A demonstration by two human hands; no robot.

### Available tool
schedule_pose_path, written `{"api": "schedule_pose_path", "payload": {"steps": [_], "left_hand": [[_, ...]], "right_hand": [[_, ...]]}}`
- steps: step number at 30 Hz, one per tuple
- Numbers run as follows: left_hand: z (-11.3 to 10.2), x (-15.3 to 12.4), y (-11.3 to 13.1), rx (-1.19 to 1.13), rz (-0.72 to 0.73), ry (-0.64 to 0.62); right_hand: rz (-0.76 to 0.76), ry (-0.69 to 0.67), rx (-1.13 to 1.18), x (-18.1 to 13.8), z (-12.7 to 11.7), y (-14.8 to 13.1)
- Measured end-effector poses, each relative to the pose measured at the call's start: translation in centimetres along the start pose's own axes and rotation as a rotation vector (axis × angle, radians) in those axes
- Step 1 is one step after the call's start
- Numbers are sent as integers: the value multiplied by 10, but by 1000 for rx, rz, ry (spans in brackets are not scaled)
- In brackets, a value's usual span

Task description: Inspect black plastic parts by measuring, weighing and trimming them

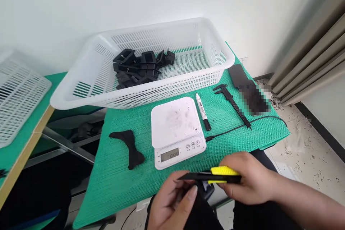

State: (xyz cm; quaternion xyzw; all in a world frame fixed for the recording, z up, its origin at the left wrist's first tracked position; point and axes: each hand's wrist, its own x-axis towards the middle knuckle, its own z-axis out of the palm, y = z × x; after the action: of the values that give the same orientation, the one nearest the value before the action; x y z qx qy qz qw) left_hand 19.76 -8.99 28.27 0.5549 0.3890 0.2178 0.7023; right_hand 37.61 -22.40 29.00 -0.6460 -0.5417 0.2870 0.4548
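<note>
Head view: scale [175,124] as landmark. Right hand [248,178], near side and right of scale, fingers wrapped round yellow knife [223,170]. Knife's long axis runs sideways across the near side of scale, tip pointing left, over the left hand's fingers. Left hand [174,203], directly on scale's near side, thumb and fingers pinching a black part [209,190]. Part sits below the blade in view, mostly covered by hand and knife; its long axis can't be told, nor whether blade touches it. Left hand has the part; right hand lies to its right. Loose black piece [132,151] left of scale; marker [202,109] just right, caliper [235,106] farther right; basket [167,89] behind.
</note>
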Motion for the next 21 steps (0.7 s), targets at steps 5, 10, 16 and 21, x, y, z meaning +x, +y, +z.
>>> {"api": "schedule_pose_path", "payload": {"steps": [5,10,16,21], "left_hand": [[15,84,54,-86,662,47],[19,146,74,0,1067,196],[8,152,59,200,1123,444],[14,147,53,248,1024,381]], "right_hand": [[-177,139,-5,72,-31,-10],[-270,146,-93,130,-42,13],[-142,60,-351,139,-35,29],[-84,1,-407,136,-38,27]]}}
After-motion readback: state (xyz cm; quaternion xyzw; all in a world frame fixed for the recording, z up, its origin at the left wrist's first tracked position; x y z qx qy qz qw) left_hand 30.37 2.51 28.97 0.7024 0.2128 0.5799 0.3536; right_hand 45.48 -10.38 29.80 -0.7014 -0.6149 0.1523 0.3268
